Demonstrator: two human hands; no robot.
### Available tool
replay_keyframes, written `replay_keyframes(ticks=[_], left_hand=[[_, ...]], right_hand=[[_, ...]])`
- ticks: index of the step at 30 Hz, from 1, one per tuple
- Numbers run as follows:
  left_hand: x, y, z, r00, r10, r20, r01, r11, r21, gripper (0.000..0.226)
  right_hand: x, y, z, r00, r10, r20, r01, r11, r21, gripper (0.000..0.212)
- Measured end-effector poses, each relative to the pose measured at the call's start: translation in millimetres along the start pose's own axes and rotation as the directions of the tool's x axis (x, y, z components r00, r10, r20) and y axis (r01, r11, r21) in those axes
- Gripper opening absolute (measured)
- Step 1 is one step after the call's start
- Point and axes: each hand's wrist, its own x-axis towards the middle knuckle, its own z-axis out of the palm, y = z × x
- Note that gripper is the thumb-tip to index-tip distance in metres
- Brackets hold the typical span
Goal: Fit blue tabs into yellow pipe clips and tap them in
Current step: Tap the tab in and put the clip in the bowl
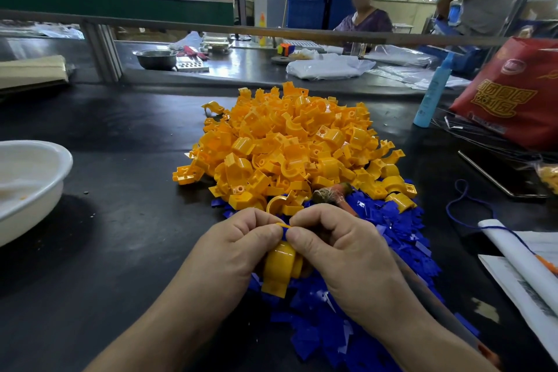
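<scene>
Hands meet low over a black worktable [120, 235]. Our left hand [238, 248] curls round a curved yellow plastic pipe clip [279, 269] and grips it. Our right hand [338, 248] pinches a small flat blue plastic tab [284, 230] between thumb and forefinger at the clip's top edge, where we judge it is being fitted. Beneath the hands and off to the right spreads a heap of loose blue tabs [347, 335]. Just beyond the right knuckles a tape-wrapped tool head [330, 194] pokes out; we cannot tell whether the hand holds it. Farther on rises a mound of yellow clips [296, 145], with a white bowl [36, 166] at the left. The tab is mostly hidden by fingertips, so it could enter crooked and jam or snap when tapped, or slip from the pinch into the heap.
</scene>
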Motion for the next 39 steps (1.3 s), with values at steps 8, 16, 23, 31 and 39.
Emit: replay_keyframes(ticks=[8,16,23,31,39], left_hand=[[-6,17,-27,0.993,-0.049,-0.111,0.058,0.995,0.079,0.012],[-15,3,-76,0.912,-0.097,-0.399,0.287,0.845,0.450,0.016],[-15,0,-68,0.918,-0.087,-0.386,0.354,0.617,0.703,0.031],[-32,-8,-58,0.921,-0.010,-0.390,0.364,0.377,0.851,0.051],[-31,-18,-48,0.919,0.137,-0.370,0.290,0.403,0.868,0.046]], right_hand=[[-1,-5,-14,0.979,-0.158,-0.126,0.093,0.906,-0.413,0.026],[-14,-1,-69,0.985,-0.028,-0.167,-0.140,0.425,-0.894,0.045],[-34,23,-71,0.960,0.213,-0.181,-0.250,0.364,-0.897,0.041],[-33,20,-66,0.962,0.159,-0.221,-0.266,0.368,-0.891,0.034],[-47,-23,-55,0.932,0.219,-0.290,-0.292,0.926,-0.240,0.025]])
